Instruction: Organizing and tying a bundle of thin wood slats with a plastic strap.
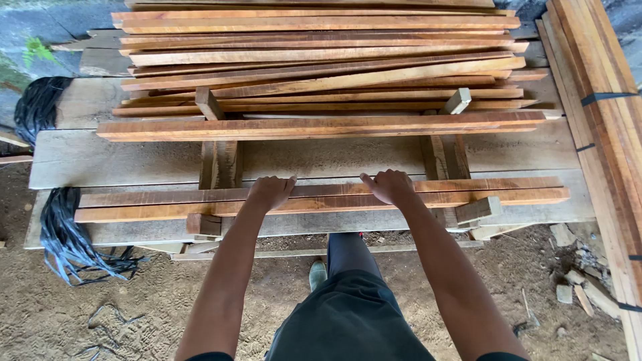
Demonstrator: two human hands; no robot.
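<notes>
Both my hands rest on a small stack of long reddish-brown wooden slats (508,190) lying across two short wooden crosspieces near me. My left hand (270,192) lies on the slats left of centre, fingers curled over their top. My right hand (388,186) presses on the same slats a little to the right, fingers bent, thumb pointing left. A second layer of slats (321,126) lies further away on the same supports, and beyond it a big loose pile of slats (321,60).
Wide grey planks (134,160) lie under the supports. Bundles of black strapping (63,241) sit at the left. A strapped stack of long boards (605,134) runs along the right. Sawdust-covered ground (134,307) and wood offcuts (575,287) lie below.
</notes>
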